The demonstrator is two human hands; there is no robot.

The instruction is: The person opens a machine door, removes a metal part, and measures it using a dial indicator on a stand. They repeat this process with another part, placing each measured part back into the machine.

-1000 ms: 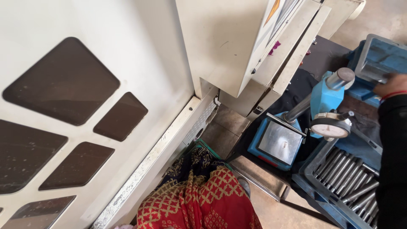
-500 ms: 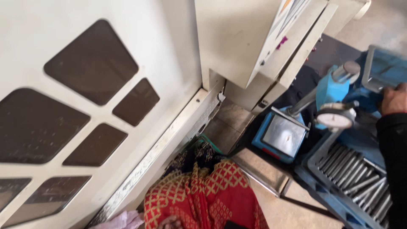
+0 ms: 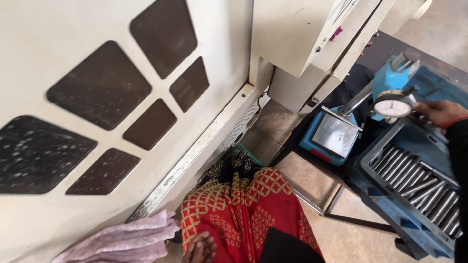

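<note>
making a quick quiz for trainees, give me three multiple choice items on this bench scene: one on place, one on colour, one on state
1. Where is the right hand?
A. beside the dial gauge
B. on the machine door
C. inside the crate

2. What colour is the gauge stand base?
A. red
B. blue
C. green

3. How do the metal rods lie?
A. upright
B. scattered on the floor
C. side by side in the crate

Answers: 1 A, the hand sits just right of the dial. 2 B, its body is blue. 3 C, they lie in a row in the blue crate.
</note>
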